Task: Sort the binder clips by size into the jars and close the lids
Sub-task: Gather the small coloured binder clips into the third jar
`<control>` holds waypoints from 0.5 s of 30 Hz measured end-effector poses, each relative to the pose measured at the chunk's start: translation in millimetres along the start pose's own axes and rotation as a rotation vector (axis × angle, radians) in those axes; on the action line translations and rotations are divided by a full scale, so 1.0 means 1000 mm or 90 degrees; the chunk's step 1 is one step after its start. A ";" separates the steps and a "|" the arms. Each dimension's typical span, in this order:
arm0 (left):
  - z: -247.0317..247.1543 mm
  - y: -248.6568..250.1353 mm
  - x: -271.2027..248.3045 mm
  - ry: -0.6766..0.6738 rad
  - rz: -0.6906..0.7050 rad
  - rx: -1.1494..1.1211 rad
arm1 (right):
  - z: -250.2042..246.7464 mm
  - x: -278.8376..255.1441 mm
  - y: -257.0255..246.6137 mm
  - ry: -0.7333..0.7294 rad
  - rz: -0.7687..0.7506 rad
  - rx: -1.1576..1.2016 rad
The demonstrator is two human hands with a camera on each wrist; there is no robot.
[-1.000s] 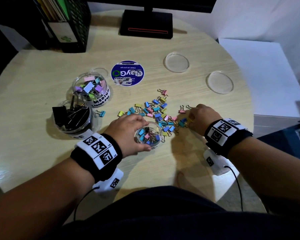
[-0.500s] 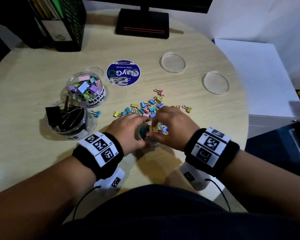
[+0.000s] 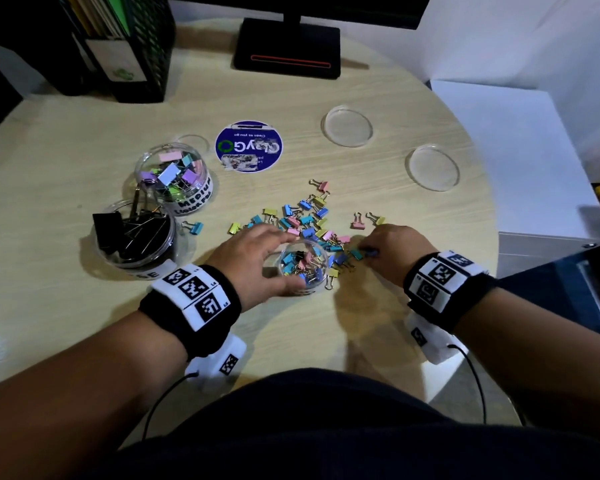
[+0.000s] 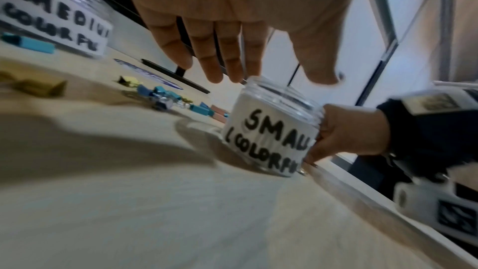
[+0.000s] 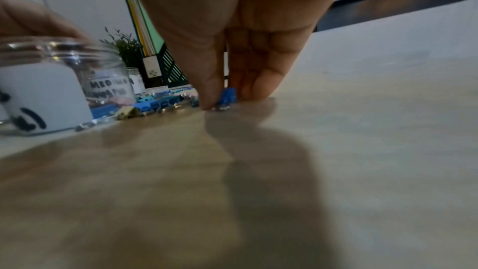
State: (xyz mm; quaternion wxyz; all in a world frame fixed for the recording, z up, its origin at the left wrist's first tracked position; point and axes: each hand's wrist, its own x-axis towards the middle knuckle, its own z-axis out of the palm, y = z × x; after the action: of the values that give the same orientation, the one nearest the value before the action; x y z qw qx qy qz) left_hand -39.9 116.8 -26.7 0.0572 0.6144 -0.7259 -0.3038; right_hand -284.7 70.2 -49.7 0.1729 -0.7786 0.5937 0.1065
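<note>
Near the front edge of the round table (image 3: 84, 133), a person's left hand (image 3: 253, 261) cups the small jar (image 3: 303, 268), fingers curved about its rim and wall to steady it, while the right hand (image 3: 395, 245) reaches into the loose small clips (image 3: 305, 220) just right of the jar. In the right wrist view, thumb and fingertips (image 5: 248, 89) pinch a blue clip (image 5: 229, 96) that still sits on the table, its body standing up between them. The jar's open mouth lies to the left of that pinch, close by, so the right hand is plainly the one to carry the clip across; the jar is already partly filled. Toward the left edge stand the medium jar (image 3: 174, 174) and the large jar (image 3: 136, 237), both open. Two clear lids (image 3: 349, 126) lie well apart near the far right edge, so closing looks some way off.
</note>
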 end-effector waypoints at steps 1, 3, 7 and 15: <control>0.000 -0.004 0.001 0.028 -0.015 -0.025 | 0.001 0.000 0.001 0.000 0.004 -0.006; 0.002 -0.018 0.006 0.098 -0.081 -0.019 | 0.002 0.001 0.002 -0.002 0.007 -0.005; 0.002 -0.039 0.013 0.138 -0.208 0.075 | 0.004 0.001 0.002 -0.003 0.034 0.021; -0.012 -0.035 0.023 0.028 -0.303 0.148 | -0.022 -0.004 -0.017 0.075 -0.006 0.102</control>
State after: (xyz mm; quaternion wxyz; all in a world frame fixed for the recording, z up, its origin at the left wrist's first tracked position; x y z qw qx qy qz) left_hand -10.2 89.3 -41.4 -0.0710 0.7767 -0.5896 -0.2097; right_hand -270.2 68.6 -25.4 0.2001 -0.7700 0.6058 0.0120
